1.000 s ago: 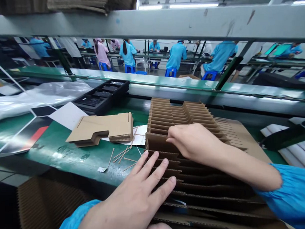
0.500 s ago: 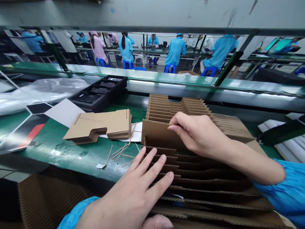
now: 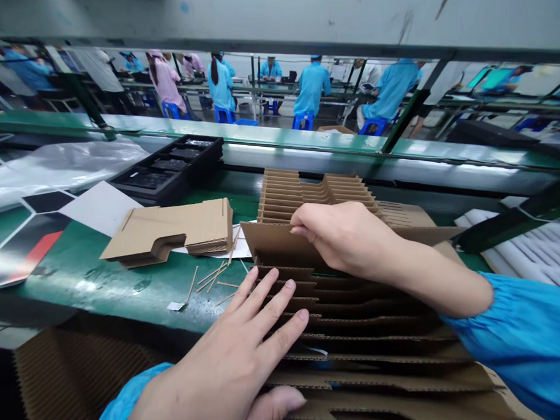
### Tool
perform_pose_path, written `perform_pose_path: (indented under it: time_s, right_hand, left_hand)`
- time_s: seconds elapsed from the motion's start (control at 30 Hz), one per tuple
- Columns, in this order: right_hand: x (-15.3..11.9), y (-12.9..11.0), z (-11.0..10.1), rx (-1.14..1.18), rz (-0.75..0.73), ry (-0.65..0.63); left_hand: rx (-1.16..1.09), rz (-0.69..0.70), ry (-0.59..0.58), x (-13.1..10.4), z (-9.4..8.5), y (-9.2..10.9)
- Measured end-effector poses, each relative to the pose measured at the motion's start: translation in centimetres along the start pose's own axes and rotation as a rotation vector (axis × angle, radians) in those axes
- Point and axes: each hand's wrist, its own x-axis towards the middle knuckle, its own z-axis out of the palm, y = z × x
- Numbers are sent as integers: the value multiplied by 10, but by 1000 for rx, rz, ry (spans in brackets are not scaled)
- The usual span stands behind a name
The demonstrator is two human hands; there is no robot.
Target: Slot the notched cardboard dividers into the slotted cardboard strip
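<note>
My right hand (image 3: 341,236) pinches the top edge of an upright cardboard divider sheet (image 3: 269,243) between thumb and fingers. This sheet stands across a row of slotted cardboard dividers (image 3: 371,348), whose parallel edges run toward me. Spread and flat, my left hand (image 3: 238,355) rests its fingertips along the left ends of those dividers. Behind the held sheet stands another group of cardboard dividers (image 3: 285,189), packed closely and notched in the middle. The lower part of the held sheet is partly hidden behind my right hand.
To the left lies a stack of notched cardboard pieces (image 3: 169,224), with thin cardboard strips (image 3: 211,275) scattered near it on the green bench (image 3: 98,283). A black compartment tray (image 3: 171,163) and clear plastic sheeting (image 3: 65,166) sit farther back. Several people work beyond.
The held sheet now reaches farther left over the divider row, and its right end shows beyond my right arm. My left hand keeps its spread pose. The view has shifted slightly.
</note>
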Motion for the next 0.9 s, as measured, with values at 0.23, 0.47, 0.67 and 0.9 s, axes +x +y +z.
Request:
perform_pose_path:
  time_s: [0.23, 0.47, 0.67, 0.9]
  right_hand:
    - [-6, -8, -12, 224, 102, -77]
    - [4, -6, -38, 263, 179, -326]
    - [7, -12, -44, 135, 154, -331]
    - [-3, -24, -36, 6, 213, -254]
  left_hand:
    - [43, 36, 128, -6, 11, -3]
    - [81, 133, 253, -7, 33, -19]
    - [85, 182, 260, -9, 40, -31]
    - [41, 35, 132, -8, 8, -2]
